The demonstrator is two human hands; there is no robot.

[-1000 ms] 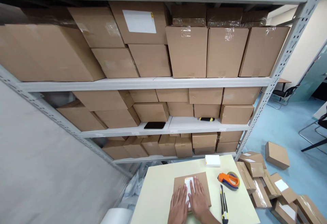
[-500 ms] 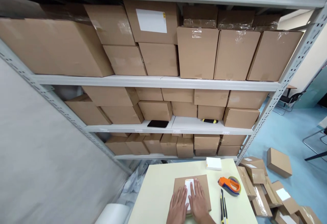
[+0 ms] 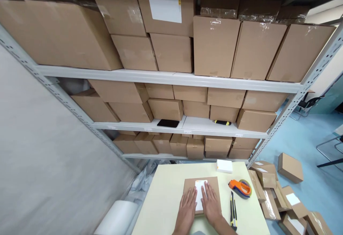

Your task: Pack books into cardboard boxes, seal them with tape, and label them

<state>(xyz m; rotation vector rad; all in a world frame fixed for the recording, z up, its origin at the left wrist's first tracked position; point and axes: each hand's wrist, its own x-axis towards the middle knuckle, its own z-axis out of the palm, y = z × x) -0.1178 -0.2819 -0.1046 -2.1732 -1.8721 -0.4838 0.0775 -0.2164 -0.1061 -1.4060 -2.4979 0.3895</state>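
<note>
A small cardboard box (image 3: 189,183) lies on the pale yellow table (image 3: 158,199) in front of me. On its top is a white label (image 3: 198,196) with a small orange mark at the upper edge. My left hand (image 3: 187,206) rests flat on the box at the label's left edge, fingers stretched out. Flat on the right side of the box lies my right hand (image 3: 210,203), its fingers spread and touching the label's right edge. A utility knife (image 3: 233,211) and an orange tape dispenser (image 3: 240,188) lie to the right of my right hand.
A stack of white labels (image 3: 224,166) sits at the table's far edge. Behind stands a grey metal shelf (image 3: 171,76) full of cardboard boxes, with a black phone (image 3: 168,123) and another knife (image 3: 222,123) on it. Boxes (image 3: 289,199) are piled on the floor at right.
My hands have moved apart to the sides of the label, showing more of it. The view has tilted down slightly, so the shelves sit higher.
</note>
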